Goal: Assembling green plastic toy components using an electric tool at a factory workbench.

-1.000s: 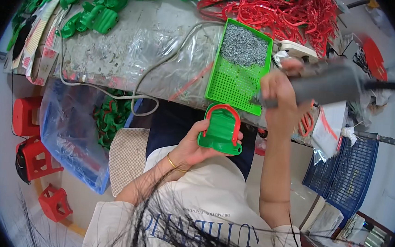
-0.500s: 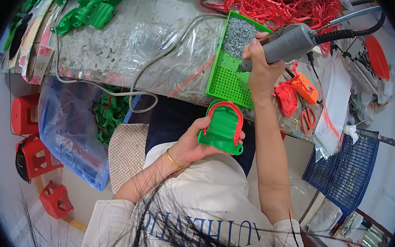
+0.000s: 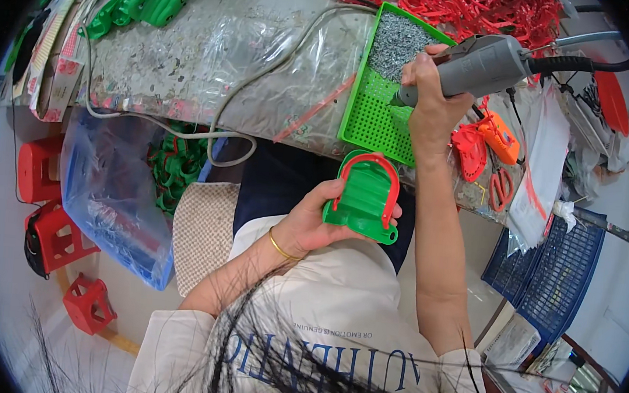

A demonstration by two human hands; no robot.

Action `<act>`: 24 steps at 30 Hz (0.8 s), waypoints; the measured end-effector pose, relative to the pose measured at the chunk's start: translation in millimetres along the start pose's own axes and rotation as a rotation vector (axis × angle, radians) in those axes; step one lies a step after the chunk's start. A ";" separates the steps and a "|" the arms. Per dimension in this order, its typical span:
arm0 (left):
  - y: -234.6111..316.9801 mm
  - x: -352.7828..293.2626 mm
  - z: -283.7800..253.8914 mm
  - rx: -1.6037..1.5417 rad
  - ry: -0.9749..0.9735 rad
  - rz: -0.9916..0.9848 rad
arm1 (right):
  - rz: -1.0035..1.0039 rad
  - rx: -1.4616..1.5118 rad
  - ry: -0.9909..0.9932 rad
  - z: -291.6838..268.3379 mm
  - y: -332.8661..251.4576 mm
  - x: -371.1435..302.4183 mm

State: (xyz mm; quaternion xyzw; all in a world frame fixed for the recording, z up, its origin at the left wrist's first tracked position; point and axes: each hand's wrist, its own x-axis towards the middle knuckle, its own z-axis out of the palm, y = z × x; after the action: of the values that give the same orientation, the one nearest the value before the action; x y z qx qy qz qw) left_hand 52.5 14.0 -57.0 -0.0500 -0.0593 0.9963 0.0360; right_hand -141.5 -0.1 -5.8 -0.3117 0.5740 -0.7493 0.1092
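Note:
Just off the table's front edge, my left hand grips a green plastic piece by its sides. A red U-shaped handle lies around the top and sides of that piece. My right hand is wrapped round a grey electric screwdriver with a black cable. The screwdriver's tip points left, above the perforated part of a green tray. Small silvery screws fill the far part of this tray.
Red plastic strips heap up at the back. Green parts lie at the far left. Right of the tray are an orange tool and red scissors. A blue bin with green pieces stands left, near red stools.
The view has shifted a little. The green piece with the red handle tilts slightly differently in my left hand. My right hand still holds the screwdriver by the tray.

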 end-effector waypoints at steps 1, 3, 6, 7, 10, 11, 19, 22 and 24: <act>0.1 -0.3 0.4 -0.003 -0.001 0.005 | 0.007 0.001 -0.001 0.8 -0.1 0.8; -0.7 0.8 -0.7 -0.019 -0.004 0.007 | -0.009 0.025 0.022 2.5 -1.8 1.7; 0.2 -0.3 0.1 -0.021 0.000 0.012 | -0.035 0.027 -0.001 0.3 -5.3 5.9; 0.2 -0.9 0.3 -0.010 0.009 0.015 | -0.033 0.027 -0.002 0.5 -4.5 5.1; -0.4 -0.6 -0.7 -0.021 0.007 0.012 | -0.036 0.028 -0.005 0.7 -4.1 4.3; -0.8 -0.7 -1.4 -0.022 0.007 0.012 | -0.039 0.039 -0.004 1.4 -3.8 3.5; 0.3 -0.4 -2.7 -0.023 0.011 0.007 | -0.055 0.012 0.005 1.0 -1.4 1.3; 0.4 -0.2 -2.1 -0.040 0.017 0.011 | -0.053 0.038 0.018 1.5 -1.5 1.9; 0.9 -0.1 -2.7 0.003 0.034 0.006 | -0.055 0.030 0.018 2.5 -2.6 1.5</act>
State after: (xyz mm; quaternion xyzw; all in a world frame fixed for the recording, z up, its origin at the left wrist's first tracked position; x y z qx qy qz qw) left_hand 52.8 13.4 -59.9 -0.0670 -0.0572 0.9955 0.0339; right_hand -140.7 -2.0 -2.5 -0.3190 0.5548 -0.7633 0.0880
